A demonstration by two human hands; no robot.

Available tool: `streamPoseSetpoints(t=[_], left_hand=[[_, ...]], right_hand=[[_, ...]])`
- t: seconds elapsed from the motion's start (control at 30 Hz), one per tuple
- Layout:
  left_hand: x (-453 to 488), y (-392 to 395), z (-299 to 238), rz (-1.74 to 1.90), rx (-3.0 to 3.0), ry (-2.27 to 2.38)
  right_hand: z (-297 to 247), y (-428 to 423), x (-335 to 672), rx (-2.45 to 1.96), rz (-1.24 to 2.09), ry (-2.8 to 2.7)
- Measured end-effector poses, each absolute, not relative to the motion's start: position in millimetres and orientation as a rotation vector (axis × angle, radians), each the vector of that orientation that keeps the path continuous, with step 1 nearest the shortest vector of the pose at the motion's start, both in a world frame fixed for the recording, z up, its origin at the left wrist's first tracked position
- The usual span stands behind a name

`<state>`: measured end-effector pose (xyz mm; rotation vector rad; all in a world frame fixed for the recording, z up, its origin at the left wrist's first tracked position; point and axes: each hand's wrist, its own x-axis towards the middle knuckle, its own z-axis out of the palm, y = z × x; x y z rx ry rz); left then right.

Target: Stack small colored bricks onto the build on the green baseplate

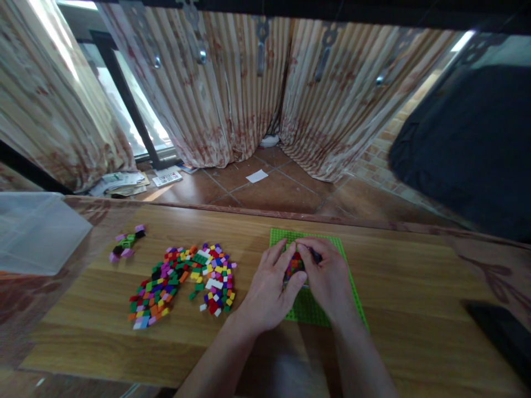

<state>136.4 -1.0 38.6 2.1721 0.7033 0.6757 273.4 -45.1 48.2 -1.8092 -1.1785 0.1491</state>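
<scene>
A bright green studded baseplate (pixel 307 312) lies on the wooden table, with a small patch of red, orange and other coloured toy bricks (pixel 295 265) built up on it. Over the left side of this patch rests my left hand (pixel 271 284), its fingers stretched forward and its thumb apart; I see nothing held in it. My right hand (pixel 327 273) is curled in at the patch's right side, fingertips close to those of the left. A small dark toy brick (pixel 315 255) shows between its bent fingers. Both hands partly hide the bricks below them.
Left of the baseplate, many loose coloured bricks (pixel 166 282) form a curved heap. Farther left lies a small cluster of pink, green and black bricks (pixel 126 242). A translucent plastic bin (pixel 37 232) stands at the left edge, a dark flat object (pixel 498 331) at the right.
</scene>
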Motion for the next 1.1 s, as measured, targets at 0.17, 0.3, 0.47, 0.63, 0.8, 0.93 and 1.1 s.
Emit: streamPoseSetpoints(t=[0.17, 0.3, 0.47, 0.63, 0.8, 0.93, 1.1], left_hand=[[137.4, -0.8, 40.4, 0.647, 2.265, 0.729], [137.5, -0.7, 40.6, 0.637, 2.271, 0.742], [136.9, -0.8, 36.6, 0.715, 2.196, 0.718], [132.8, 4.8, 35.7, 0.886, 2.019, 0.809], [127.1, 14.6, 36.8, 1.037, 1.75, 0.908], [123.2, 20.2, 35.9, 1.12, 1.579, 0.932], [110.2, 26.5, 46.0, 1.185, 1.452, 0.937]], right_hand=[[47.5, -43.4, 273.7, -1.818, 0.148, -1.185], [49.6, -41.7, 273.9, -1.846, 0.148, -1.195], [49.5, -42.8, 275.5, -1.818, 0.217, -1.16], [42.6, -47.5, 282.8, -1.695, 0.347, -0.937], [43.6, -48.7, 290.0, -1.735, 0.332, -0.775], [47.9, -49.3, 290.1, -1.769, 0.266, -0.805], [45.1, -49.9, 291.0, -1.815, 0.208, -0.772]])
